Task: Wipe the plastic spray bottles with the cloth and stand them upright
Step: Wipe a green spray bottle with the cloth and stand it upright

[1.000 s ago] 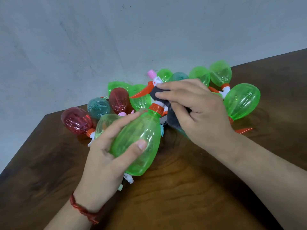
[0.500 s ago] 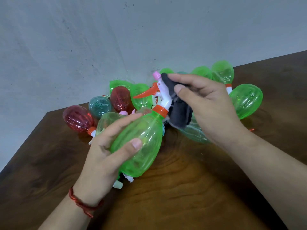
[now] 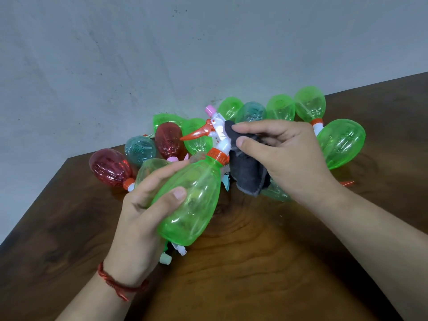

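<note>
Spray bottle (image 3: 192,205): glossy translucent green plastic, smooth. Cloth (image 3: 247,174): matt dark grey fabric with raw edges. Worktop (image 3: 254,262): polished brown wood with visible grain.

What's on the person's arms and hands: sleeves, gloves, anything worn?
No gloves on either hand, and no sleeve in view: both forearms are bare to the frame edge. The left hand has a red braided cord bracelet at the wrist, with a loose knotted end. The right hand and its wrist carry nothing. No rings or watch are visible.
</note>
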Available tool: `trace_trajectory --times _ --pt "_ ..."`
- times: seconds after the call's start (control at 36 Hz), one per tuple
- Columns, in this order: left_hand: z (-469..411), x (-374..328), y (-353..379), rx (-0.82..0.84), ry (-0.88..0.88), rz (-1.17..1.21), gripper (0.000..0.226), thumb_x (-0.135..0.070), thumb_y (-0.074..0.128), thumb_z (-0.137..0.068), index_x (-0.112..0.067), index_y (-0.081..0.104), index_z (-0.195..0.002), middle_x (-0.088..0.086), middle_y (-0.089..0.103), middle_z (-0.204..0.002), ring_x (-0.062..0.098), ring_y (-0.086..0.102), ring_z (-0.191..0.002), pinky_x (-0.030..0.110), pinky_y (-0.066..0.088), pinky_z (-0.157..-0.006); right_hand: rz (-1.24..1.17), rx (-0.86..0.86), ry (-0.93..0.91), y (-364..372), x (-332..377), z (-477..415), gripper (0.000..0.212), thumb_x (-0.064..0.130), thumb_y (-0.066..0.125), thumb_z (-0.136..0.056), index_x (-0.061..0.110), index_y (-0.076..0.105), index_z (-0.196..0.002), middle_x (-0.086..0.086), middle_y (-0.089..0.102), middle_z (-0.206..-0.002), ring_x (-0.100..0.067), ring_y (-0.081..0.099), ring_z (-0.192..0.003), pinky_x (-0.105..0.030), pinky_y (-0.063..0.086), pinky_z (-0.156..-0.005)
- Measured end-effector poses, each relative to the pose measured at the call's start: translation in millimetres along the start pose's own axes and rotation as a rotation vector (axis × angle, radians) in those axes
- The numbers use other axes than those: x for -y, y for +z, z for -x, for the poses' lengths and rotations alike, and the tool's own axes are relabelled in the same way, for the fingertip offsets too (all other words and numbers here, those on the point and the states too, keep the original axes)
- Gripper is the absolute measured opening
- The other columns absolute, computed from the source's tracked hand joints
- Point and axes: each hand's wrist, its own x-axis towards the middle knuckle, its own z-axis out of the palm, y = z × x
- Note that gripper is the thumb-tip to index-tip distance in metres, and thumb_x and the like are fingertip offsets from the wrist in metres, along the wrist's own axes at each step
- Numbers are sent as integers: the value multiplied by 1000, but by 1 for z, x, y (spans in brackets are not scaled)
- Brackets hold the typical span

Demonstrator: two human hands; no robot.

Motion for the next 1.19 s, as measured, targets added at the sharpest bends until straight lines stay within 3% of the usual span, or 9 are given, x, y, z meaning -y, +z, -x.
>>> trace_trajectory --times 0.11,0.25,0.36,0.53,0.67,0.78,0.94,1.14,1.19 --pt "-5 -2 -8 -11 -7 -8 54 -27 74 -79 -16 74 -133 13 70 -139 39 70 -124 50 62 -92 86 32 -34 -3 -1 1 29 -2 79 -89 26 84 -96 7 83 -94 -9 78 -89 -26 60 -79" --pt "-8 -7 -12 -133 88 -59 53 -37 74 -78 -23 76 -129 10 75 -132 33 73 -119 37 63 -86 221 63 -108 -1 2 5 30 0 77 -87 28 84 -94 13 81 -103 -10 76 -105 -45 62 -97" --pt "-4 -4 -5 -152 174 -98 52 -38 74 -82 -30 70 -134 1 69 -141 33 65 -133 63 53 -106 188 78 -78 4 5 10 29 0 77 -91 26 83 -103 12 82 -102 -12 77 -101 -51 63 -92" --pt "-7 1 -8 -181 145 -79 81 -72 72 -87 -23 55 -148 4 62 -148 31 58 -140 65 45 -114 55 326 93 33 0 35 40 -3 75 -94 26 77 -123 15 76 -125 -4 69 -121 -39 52 -112" --pt "-11 3 -11 -36 66 -228 45 -44 40 -109 -25 59 -146 -2 67 -141 19 62 -136 53 49 -113 21 260 118 34 -5 32 46 -7 70 -95 29 77 -121 14 77 -123 -6 71 -120 -42 52 -112" --pt "-9 -4 -18 11 69 -309 48 -40 52 -107 -25 53 -152 -6 64 -145 16 60 -138 38 53 -110 52 231 101 41 -9 33 48 -9 67 -96 31 75 -122 15 77 -123 -4 70 -121 -38 52 -113" --pt "5 -25 -33 -53 6 -292 56 -37 78 -94 -27 59 -146 -6 73 -136 17 70 -126 43 59 -104 263 313 -11 63 10 33 55 2 65 -100 52 68 -123 23 70 -128 4 63 -123 -22 49 -107" --pt "35 -53 -84 -223 -3 -399 54 -45 83 -88 -33 65 -138 -8 76 -129 18 74 -117 46 62 -99 520 490 -64 129 31 23 49 10 64 -101 39 66 -141 20 63 -129 11 56 -109 1 33 -94" --pt "40 -60 -103 -285 -4 -438 55 -46 85 -86 -35 66 -136 -12 75 -128 13 73 -117 44 61 -100 536 542 -46 154 34 18 51 14 63 -102 43 63 -144 19 63 -130 4 57 -114 -9 38 -100"
